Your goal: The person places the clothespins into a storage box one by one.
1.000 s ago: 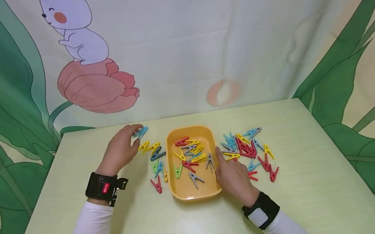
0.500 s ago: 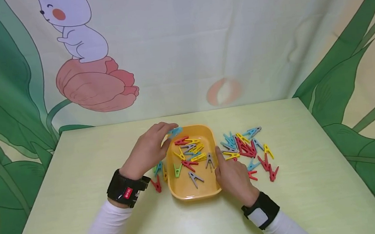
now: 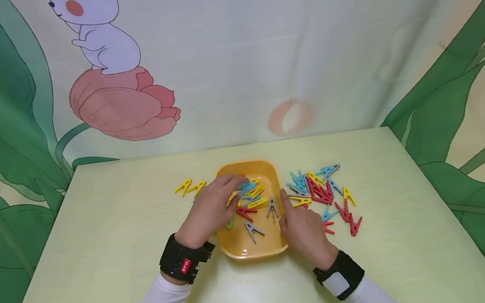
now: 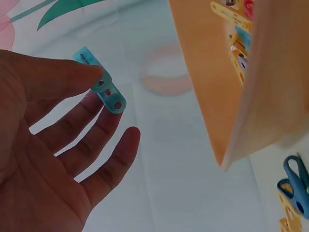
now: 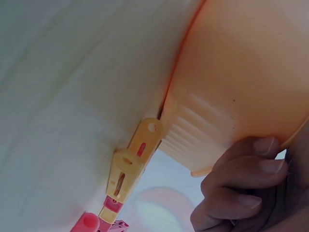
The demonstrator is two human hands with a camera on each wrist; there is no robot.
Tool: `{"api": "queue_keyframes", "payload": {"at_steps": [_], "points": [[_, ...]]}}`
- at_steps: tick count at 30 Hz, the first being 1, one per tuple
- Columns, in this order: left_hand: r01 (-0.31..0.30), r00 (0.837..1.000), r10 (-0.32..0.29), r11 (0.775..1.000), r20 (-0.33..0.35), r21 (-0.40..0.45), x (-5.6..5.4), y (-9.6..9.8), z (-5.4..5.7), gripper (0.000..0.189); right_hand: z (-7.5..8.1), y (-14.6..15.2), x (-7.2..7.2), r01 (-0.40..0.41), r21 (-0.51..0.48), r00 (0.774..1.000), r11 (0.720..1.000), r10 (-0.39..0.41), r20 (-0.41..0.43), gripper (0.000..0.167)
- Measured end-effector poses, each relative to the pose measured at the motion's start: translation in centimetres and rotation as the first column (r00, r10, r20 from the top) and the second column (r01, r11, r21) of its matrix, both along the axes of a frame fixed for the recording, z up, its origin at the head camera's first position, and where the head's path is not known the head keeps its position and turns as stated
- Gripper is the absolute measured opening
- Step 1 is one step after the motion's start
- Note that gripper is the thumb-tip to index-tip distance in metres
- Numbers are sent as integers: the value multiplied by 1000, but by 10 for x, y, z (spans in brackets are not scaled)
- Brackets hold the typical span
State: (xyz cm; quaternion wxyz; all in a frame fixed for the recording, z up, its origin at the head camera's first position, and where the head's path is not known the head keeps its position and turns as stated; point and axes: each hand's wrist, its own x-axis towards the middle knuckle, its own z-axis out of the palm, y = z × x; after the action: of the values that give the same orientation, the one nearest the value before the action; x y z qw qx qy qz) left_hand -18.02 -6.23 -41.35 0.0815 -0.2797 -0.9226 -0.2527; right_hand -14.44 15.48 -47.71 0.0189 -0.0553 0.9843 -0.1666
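My left hand is over the left side of the yellow-orange plastic tray, pinching a light blue clothespin between thumb and fingers. In the left wrist view its other fingers spread loosely below the clothespin. Red, yellow, green, blue and grey clothespins lie in the tray, partly hidden by this hand; a grey clothespin sits near the front. At the tray's right side my right hand holds the rim, its index finger pointing forward along it. In the right wrist view its other fingers curl against the outer wall.
Right of the tray lies a loose heap of clothespins, with red ones in its middle. Two yellow clothespins lie to the left; a dark blue clothespin shows in the left wrist view. A printed curtain hangs behind the table.
My left hand has carried the light blue clothespin rightward from the table's back left, across the rim and over the tray. The right hand has stayed at the tray's right side.
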Motion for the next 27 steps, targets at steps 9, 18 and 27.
{"api": "queue_keyframes", "payload": {"at_steps": [9,18,27], "points": [[-29,989,26,999,143,18,-4,-19,0,41,2,2,3,-13,1,999,1000,13,-34,65],[-370,922,360,928,144,47,-43,-94,-40,47,4,1,2,1,18,1000,1000,-1,9,66],[-365,891,369,929,265,-66,-62,-117,-68,54,1,-1,3,10,14,1000,1000,-10,5,65]]}}
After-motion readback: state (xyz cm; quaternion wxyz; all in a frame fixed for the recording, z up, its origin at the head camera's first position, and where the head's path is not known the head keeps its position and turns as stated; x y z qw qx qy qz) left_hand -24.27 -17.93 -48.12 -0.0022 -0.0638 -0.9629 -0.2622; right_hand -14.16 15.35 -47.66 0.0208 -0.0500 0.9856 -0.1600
